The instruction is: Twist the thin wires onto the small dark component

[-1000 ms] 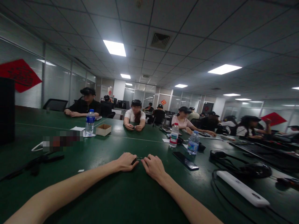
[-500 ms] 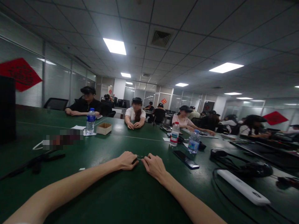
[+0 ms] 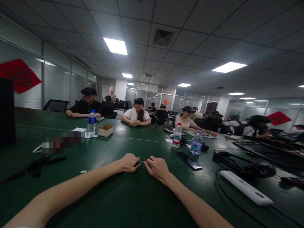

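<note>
My left hand (image 3: 130, 163) rests on the green table (image 3: 123, 199) with its fingers curled in. Close by on the right, my right hand (image 3: 155, 167) has its thumb and fingers pressed together. A short gap separates the two hands. A thin pale sliver (image 3: 141, 161) shows in that gap, between the fingertips; it is too small to name, and the fingers hide its ends. Nearest to my right hand lies a dark phone (image 3: 188, 161), flat on the table. A small white scrap (image 3: 83, 171) lies beside my left forearm.
An open cardboard box (image 3: 105, 130) and a blue-capped bottle (image 3: 91, 123) stand at the left. Two bottles, one red-capped (image 3: 177, 135) and one with a blue label (image 3: 196, 143), stand right. A white power bank (image 3: 247, 187) with a cable and black headgear (image 3: 247, 164) lie further right. Several people sit around.
My hands stay almost where they were, with the view shifted very slightly. Across the table, the person in white has drawn their hands back a little and spread their elbows.
</note>
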`<state>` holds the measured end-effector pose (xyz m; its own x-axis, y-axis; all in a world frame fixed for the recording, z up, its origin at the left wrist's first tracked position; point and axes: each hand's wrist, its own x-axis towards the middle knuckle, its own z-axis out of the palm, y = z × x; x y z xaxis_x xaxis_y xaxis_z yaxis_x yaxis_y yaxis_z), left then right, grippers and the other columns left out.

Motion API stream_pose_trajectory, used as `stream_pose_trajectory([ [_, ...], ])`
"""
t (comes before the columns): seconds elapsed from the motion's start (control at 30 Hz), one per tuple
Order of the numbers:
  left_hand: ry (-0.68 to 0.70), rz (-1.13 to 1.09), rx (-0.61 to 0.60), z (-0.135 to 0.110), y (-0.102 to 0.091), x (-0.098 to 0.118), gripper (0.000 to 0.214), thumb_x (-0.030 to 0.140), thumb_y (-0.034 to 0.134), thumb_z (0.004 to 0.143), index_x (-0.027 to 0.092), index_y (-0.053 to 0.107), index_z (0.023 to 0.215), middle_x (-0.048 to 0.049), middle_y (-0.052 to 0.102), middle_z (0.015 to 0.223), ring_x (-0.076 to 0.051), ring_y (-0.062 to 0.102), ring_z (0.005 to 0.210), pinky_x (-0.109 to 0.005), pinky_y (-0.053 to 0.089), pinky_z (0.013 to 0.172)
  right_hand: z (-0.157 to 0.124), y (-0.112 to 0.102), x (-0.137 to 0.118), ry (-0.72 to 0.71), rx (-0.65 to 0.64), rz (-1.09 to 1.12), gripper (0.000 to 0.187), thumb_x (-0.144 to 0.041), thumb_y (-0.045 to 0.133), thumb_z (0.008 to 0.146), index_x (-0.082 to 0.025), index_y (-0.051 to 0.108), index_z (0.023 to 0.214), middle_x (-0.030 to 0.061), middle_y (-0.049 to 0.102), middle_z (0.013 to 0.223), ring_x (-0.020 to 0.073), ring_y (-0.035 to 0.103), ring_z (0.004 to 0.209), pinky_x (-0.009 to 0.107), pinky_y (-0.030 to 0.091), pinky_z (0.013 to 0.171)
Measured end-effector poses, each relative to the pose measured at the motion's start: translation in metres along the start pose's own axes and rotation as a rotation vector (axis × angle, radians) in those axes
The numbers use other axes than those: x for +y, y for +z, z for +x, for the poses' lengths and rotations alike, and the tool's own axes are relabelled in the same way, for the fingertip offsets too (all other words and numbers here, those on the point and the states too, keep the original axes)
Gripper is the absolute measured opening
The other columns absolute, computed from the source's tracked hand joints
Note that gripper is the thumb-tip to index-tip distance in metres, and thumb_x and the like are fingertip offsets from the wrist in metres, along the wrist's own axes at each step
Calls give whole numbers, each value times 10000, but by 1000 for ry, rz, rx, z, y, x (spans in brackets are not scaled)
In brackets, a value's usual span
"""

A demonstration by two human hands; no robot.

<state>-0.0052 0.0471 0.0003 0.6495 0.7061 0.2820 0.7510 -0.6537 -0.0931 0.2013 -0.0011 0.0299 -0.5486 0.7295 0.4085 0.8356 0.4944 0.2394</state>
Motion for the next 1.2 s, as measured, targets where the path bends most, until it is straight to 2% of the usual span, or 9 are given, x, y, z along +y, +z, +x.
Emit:
stream_pose_trajectory([
  [0.27, 30, 14, -19, 0, -2, 0, 477, 496, 311, 879, 141, 626, 833, -133, 652, 759, -257, 641, 691, -331, 496, 633, 0, -1, 2, -6, -9, 29, 526, -486, 243, 957, -205, 685, 912, 57, 641, 876, 103, 575, 654, 208, 324, 553],
  [0.43, 18, 16, -28, 1, -2, 0, 484, 494, 302, 879, 141, 632, 859, -145, 661, 797, -285, 648, 741, -353, 502, 654, -1, 0, 2, -15, 48, 8, 508, -468, 257, 958, -208, 682, 856, 45, 640, 833, 111, 566, 647, 219, 295, 548],
  [0.63, -64, -47, -74, 5, 1, -1, 467, 497, 334, 861, 148, 643, 835, -154, 663, 808, -294, 648, 755, -352, 498, 645, -3, -2, -13, -181, 92, 44, 448, -461, 297, 949, -228, 676, 897, 32, 632, 832, 109, 549, 659, 227, 292, 576],
  [0.87, -42, -79, -28, 1, -4, 2, 533, 535, 256, 884, 156, 629, 911, -125, 666, 861, -251, 640, 783, -330, 489, 700, 0, 1, -7, 70, 32, 68, 483, -459, 262, 959, -208, 669, 882, 37, 627, 843, 98, 557, 636, 213, 323, 544],
  [1.2, -47, -150, -5, 0, -1, -1, 498, 528, 259, 895, 170, 605, 922, -104, 656, 861, -232, 626, 781, -309, 468, 696, 2, 4, -5, 126, -26, 98, 495, -494, 283, 945, -211, 678, 849, 37, 626, 834, 109, 575, 674, 207, 368, 565],
])
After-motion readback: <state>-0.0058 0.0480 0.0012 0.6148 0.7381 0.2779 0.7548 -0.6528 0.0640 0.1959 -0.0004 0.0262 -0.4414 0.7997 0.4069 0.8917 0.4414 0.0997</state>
